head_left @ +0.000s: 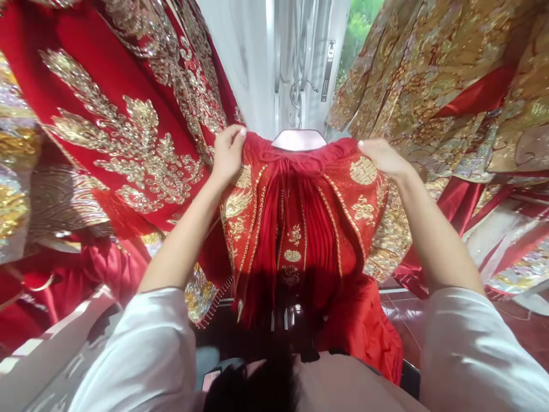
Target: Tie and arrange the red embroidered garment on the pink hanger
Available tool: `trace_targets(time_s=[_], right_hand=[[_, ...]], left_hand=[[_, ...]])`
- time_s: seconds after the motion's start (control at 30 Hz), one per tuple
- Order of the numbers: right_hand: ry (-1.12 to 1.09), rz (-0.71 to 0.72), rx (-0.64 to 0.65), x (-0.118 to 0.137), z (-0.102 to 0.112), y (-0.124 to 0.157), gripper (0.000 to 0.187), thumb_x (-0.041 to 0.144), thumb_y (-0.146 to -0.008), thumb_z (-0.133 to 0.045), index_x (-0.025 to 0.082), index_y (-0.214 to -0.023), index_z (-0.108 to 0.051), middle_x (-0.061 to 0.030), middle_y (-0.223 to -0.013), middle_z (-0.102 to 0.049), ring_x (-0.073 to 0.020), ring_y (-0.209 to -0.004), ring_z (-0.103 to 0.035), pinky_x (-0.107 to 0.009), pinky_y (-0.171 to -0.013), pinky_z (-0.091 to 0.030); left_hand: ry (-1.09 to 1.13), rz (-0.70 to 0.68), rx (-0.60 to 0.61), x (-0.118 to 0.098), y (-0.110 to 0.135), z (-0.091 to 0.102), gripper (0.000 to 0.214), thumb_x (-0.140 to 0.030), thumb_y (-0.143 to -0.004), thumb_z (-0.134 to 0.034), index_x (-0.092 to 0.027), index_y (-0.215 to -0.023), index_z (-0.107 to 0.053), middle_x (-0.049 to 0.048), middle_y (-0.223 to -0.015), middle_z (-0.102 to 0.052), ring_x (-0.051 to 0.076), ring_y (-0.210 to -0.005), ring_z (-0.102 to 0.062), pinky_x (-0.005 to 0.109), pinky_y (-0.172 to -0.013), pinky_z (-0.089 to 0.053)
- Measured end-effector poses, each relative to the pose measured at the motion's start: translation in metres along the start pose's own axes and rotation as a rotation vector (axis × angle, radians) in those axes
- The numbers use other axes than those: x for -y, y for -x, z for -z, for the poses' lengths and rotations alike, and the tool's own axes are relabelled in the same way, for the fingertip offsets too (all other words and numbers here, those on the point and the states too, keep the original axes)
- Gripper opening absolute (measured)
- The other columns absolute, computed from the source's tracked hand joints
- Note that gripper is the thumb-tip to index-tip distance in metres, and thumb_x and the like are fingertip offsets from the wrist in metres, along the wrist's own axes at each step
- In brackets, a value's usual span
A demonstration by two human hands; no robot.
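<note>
Garment (295, 206): red pleats (337, 220), gold embroidery (363, 170); left hand (229, 151), right hand (383, 155) pinch edge (341, 146).

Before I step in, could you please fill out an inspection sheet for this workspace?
Surface: reddish tiled floor, partly hidden.
Job's things: gold-embroidered red garment; metal hook above its top edge.
Clutter: phone-like object low in view; plain red cloth at the garment's lower right.
Grippers: left hand and right hand, each pinching the garment's top at one side.
Cables: possible thin cord on the floor, far right; unclear.
Surroundings: large embroidered garment left, gold garments right, white frame behind.
</note>
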State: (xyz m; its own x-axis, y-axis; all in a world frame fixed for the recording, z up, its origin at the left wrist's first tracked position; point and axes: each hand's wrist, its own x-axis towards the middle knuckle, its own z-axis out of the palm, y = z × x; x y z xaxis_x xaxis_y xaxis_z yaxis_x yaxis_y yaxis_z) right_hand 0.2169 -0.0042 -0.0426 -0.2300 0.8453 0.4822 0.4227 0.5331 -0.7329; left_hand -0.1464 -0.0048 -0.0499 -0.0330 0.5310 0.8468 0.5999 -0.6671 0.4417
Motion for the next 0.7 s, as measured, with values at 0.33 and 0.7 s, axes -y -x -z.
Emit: trace_targets(time_s=[0.33, 0.7], right_hand=[[0.338, 0.119, -0.369, -0.014, -0.006, 0.054, 0.045, 0.058, -0.082, -0.051, 0.017, -0.081, -0.07, -0.0073, -0.083, -0.071, -0.0226, -0.076, -0.064, -0.034, -0.071, -0.049], [0.024, 0.161, -0.474, -0.067, -0.026, 0.067, 0.067, 0.072, -0.072, -0.055, 0.016, -0.107, -0.067, -0.0122, -0.11, -0.068, -0.0268, -0.108, -0.062, -0.043, -0.098, -0.044]], left_hand=[[0.018, 0.08, 0.39, 0.018, 0.038, 0.036, 0.044, -0.057, -0.085, -0.038, -0.021, -0.06, -0.037, -0.0005, -0.061, -0.043, 0.013, -0.058, -0.038, 0.027, -0.058, -0.033], [-0.1, 0.065, 0.151, 0.013, 0.055, 0.032, 0.03, -0.045, -0.08, -0.052, -0.018, -0.066, -0.047, -0.0026, -0.059, -0.043, 0.012, -0.055, -0.04, 0.025, -0.057, -0.036]])
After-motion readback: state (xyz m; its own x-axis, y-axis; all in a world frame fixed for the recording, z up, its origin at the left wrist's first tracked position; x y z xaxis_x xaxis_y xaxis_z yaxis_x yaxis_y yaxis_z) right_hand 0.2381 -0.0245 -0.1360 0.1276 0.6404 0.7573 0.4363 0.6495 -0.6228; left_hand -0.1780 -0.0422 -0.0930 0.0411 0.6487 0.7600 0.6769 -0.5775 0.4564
